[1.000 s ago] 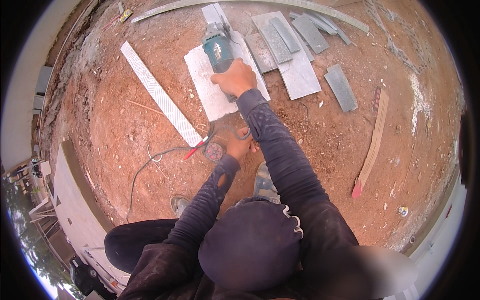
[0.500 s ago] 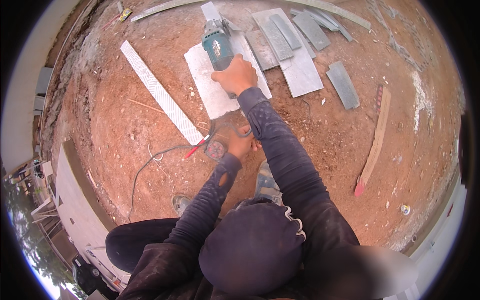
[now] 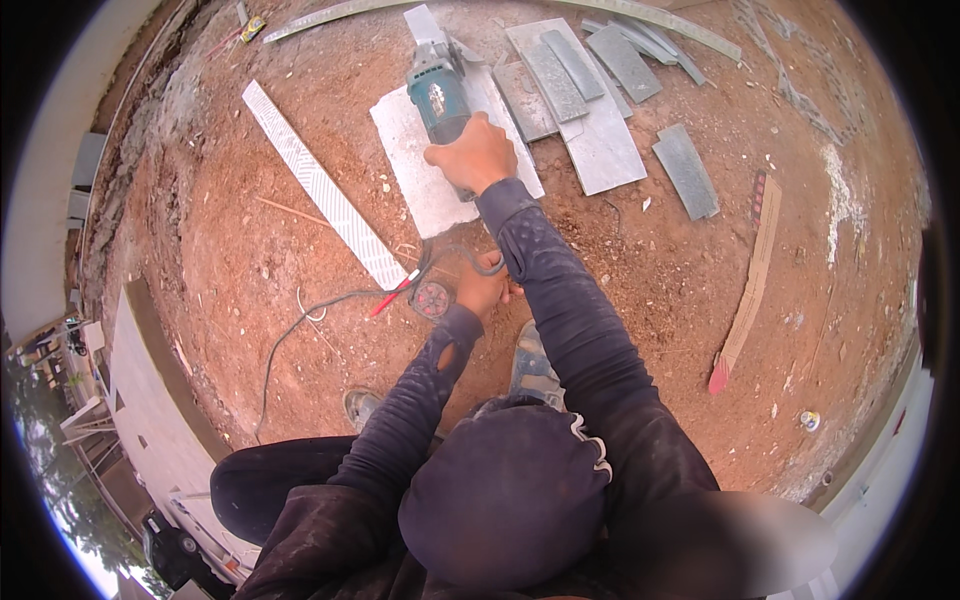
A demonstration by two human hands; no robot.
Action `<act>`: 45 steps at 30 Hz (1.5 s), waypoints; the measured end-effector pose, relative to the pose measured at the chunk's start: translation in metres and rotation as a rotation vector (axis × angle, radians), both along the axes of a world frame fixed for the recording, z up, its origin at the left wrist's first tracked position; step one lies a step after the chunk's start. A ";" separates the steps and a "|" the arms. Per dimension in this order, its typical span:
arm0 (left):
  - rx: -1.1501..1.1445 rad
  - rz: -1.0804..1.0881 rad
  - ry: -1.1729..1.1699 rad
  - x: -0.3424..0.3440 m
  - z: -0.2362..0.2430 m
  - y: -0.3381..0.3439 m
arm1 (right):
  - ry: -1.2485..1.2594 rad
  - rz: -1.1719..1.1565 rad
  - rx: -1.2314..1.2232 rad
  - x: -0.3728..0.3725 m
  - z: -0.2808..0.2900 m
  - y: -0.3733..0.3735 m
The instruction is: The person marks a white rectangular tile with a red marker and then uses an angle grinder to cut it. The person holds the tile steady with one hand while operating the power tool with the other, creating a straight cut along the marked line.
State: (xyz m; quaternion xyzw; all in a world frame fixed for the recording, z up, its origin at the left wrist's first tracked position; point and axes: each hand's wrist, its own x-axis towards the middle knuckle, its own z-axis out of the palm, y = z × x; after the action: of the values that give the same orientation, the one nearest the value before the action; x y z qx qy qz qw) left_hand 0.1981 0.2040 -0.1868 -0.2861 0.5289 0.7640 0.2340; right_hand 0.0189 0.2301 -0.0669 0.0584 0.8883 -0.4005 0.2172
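teal and dark grey, the angle grinder lies at 12 o'clock from the middle of your view, over a pale slab, its head toward the slab's far end. your right hand is wrapped around its rear body, thumb on the 9 o'clock side. your left hand is near the dial's centre, beside a loop of dark cable; its fingers are partly hidden by your right sleeve, so i cannot tell whether they pinch anything.

just toward 9 o'clock from that hand sit a round reddish disc and a red marker. a white hatched strip slants across 10 o'clock. grey slabs overlap at 1 o'clock, with a small grey piece apart at 2. a brown strip with a red tip lies at 3, on reddish soil.
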 end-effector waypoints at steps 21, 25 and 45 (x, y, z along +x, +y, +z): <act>-0.311 -0.808 -0.127 -0.018 0.102 -0.052 | 0.041 -0.003 -0.050 0.007 -0.003 0.012; -0.577 -0.731 0.080 -0.044 0.141 -0.100 | 0.082 -0.041 -0.048 0.008 -0.009 0.012; -0.379 -0.138 0.117 -0.030 0.067 -0.007 | 0.059 -0.025 -0.054 0.011 -0.010 0.005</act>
State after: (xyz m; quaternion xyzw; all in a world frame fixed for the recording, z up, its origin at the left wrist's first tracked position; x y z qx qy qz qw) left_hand 0.1684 0.1968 -0.1198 -0.2434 0.6941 0.6483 0.1967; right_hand 0.0294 0.2355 -0.0768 0.0518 0.8824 -0.4284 0.1874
